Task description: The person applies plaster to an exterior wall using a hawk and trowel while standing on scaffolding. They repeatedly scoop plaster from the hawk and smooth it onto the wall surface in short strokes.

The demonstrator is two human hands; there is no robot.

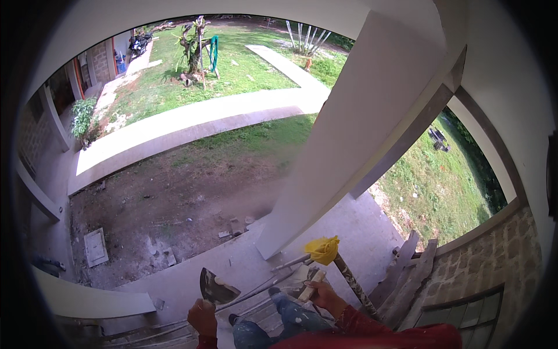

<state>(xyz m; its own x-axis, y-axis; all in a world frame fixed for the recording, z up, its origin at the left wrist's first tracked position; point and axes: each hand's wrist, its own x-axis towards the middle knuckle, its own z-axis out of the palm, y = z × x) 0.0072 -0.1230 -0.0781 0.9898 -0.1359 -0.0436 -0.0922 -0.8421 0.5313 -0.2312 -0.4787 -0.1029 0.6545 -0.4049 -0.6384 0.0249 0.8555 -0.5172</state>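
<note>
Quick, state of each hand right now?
Left hand: closed, holding a broad-bladed scraper.
Right hand: closed, holding a pale bar-shaped tool; exact kind unclear.

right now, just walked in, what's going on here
The person's left hand grips a broad-bladed scraper, its blade raised. The right hand holds a pale, handle-like piece; what it belongs to is hard to make out. Beside that hand, a crumpled yellow covering sits atop a spattered pole. Neither hand touches the white column ahead.
</note>
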